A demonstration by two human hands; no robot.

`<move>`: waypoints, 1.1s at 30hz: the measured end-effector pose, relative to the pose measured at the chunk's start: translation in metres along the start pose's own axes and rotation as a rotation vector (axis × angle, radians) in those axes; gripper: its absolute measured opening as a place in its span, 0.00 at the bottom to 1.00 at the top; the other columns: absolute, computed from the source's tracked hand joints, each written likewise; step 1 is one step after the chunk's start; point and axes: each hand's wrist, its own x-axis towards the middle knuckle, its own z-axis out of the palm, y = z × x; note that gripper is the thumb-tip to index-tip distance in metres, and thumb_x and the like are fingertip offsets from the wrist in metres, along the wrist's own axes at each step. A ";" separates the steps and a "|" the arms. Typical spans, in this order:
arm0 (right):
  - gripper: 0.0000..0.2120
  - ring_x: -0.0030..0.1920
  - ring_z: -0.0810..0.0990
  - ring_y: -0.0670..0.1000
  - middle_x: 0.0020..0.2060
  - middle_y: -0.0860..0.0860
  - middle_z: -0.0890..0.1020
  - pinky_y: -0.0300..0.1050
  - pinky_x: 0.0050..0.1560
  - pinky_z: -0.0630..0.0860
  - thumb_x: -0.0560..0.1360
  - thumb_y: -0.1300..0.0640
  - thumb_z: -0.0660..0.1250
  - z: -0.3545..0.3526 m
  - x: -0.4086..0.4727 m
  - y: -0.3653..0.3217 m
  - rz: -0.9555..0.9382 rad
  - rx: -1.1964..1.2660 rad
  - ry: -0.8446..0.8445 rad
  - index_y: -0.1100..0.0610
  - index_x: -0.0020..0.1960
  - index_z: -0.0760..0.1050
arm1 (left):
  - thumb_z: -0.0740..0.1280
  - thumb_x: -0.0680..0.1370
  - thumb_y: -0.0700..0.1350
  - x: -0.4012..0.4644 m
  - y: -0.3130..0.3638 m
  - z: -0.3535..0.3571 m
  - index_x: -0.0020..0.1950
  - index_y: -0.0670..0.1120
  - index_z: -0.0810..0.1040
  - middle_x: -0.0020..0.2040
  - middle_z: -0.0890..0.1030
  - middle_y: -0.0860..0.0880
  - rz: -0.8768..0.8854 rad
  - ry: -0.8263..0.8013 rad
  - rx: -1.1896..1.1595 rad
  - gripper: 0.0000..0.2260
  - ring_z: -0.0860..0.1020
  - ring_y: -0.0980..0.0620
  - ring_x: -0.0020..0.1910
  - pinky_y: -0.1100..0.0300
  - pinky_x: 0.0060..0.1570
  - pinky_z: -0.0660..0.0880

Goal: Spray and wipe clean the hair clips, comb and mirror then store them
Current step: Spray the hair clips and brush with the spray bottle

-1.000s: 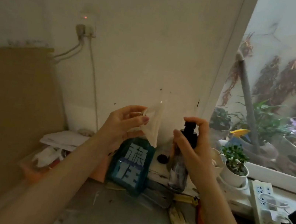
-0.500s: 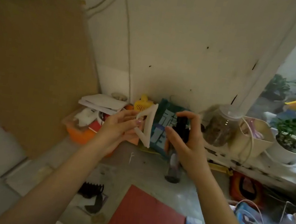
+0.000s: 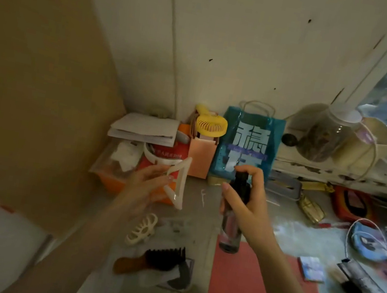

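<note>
The left hand (image 3: 146,184) pinches a cream triangular hair clip (image 3: 178,182), long side near upright, apex toward the palm, held above the surface (image 3: 204,198) just left of the spray bottle (image 3: 234,213). The right hand (image 3: 249,205) grips that upright bottle, forefinger on its black nozzle. Below the bottle's left lie a cream claw clip (image 3: 141,229) and a dark comb (image 3: 154,260), handle pointing left.

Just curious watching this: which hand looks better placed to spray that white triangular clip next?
Probably the right hand: it grips the spray bottle, a finger on its pump top. The left hand holds the triangular clip beside it.
</note>
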 end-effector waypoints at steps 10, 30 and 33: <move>0.13 0.30 0.77 0.55 0.32 0.50 0.75 0.48 0.33 0.78 0.76 0.62 0.65 0.046 -0.024 0.023 0.149 -0.054 0.096 0.49 0.55 0.66 | 0.69 0.73 0.37 0.019 -0.045 -0.046 0.48 0.48 0.80 0.50 0.82 0.46 -0.172 -0.039 0.144 0.07 0.81 0.48 0.48 0.57 0.39 0.78; 0.13 0.30 0.77 0.54 0.32 0.55 0.75 0.44 0.33 0.77 0.77 0.63 0.64 0.096 -0.058 0.067 0.370 -0.030 -0.024 0.51 0.56 0.65 | 0.69 0.73 0.35 -0.048 -0.169 -0.141 0.57 0.39 0.78 0.52 0.81 0.40 -0.432 0.235 -0.004 0.12 0.80 0.44 0.50 0.56 0.45 0.77; 0.13 0.30 0.77 0.54 0.33 0.57 0.76 0.46 0.33 0.78 0.77 0.63 0.64 0.107 -0.063 0.071 0.397 -0.028 -0.067 0.51 0.56 0.65 | 0.71 0.72 0.36 -0.050 -0.178 -0.147 0.58 0.41 0.78 0.51 0.81 0.43 -0.433 0.260 0.015 0.15 0.80 0.46 0.50 0.56 0.47 0.78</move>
